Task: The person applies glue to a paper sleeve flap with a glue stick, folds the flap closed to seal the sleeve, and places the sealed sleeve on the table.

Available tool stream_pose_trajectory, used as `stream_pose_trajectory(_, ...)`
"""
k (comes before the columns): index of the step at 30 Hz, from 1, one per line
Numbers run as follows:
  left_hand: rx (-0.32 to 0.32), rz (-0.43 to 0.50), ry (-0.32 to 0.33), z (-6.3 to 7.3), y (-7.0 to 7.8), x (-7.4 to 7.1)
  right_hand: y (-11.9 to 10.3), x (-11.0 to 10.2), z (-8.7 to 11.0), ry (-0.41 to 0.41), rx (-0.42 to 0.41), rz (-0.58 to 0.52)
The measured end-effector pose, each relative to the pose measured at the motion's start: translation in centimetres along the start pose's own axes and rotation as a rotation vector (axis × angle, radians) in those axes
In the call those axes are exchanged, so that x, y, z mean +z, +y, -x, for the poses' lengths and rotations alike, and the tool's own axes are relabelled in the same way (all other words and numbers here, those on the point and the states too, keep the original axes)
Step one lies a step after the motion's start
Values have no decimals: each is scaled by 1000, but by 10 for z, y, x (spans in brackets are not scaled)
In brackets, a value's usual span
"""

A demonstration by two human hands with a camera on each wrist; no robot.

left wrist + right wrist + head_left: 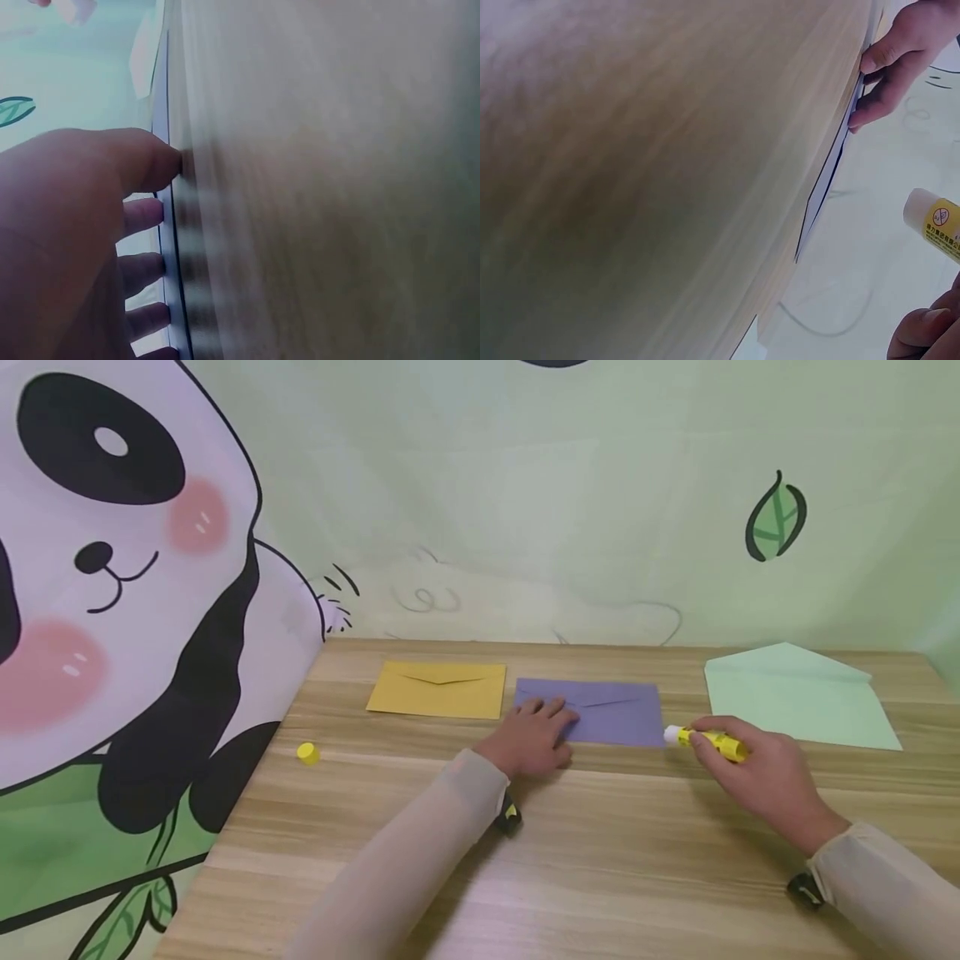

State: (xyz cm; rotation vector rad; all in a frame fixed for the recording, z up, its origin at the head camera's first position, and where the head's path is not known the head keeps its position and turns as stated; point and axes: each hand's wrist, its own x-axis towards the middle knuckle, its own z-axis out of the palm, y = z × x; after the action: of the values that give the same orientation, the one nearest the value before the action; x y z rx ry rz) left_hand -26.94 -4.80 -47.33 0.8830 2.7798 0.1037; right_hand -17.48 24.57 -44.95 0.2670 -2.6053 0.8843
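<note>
A purple envelope (615,722) lies on the wooden table with its flap folded down. My left hand (531,735) rests on its left part, fingertips spread over the paper; the left wrist view shows the fingertips (146,266) along its edge. Between thumb and fingers, my right hand (765,768) holds a yellow glue stick (723,744), its white end pointing left, close to the envelope's right edge. In the right wrist view the glue stick (943,225) appears uncapped, above the table surface.
A yellow envelope (442,697), flap down, lies to the left. On the right is a mint green envelope (802,710) with its flap raised. The yellow cap (308,753) stands near the table's left edge. A panda-printed backdrop (510,510) hangs behind the table.
</note>
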Motion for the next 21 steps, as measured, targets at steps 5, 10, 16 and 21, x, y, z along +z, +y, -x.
stream_pose_trajectory(5, -22, -3, -16, -6, 1, 1, 1, -1, 1, -8, 13, 7)
stream_pose_trajectory(10, -44, -9, -8, -13, -2, 3, 1, -1, 0, -12, -3, 11)
stream_pose_trajectory(16, -55, -13, -9, -14, -4, 1, 1, -2, -1, -5, -8, 6)
stream_pose_trajectory(21, -53, -10, 13, -13, -4, 1, 3, -3, 0, 9, -12, 1)
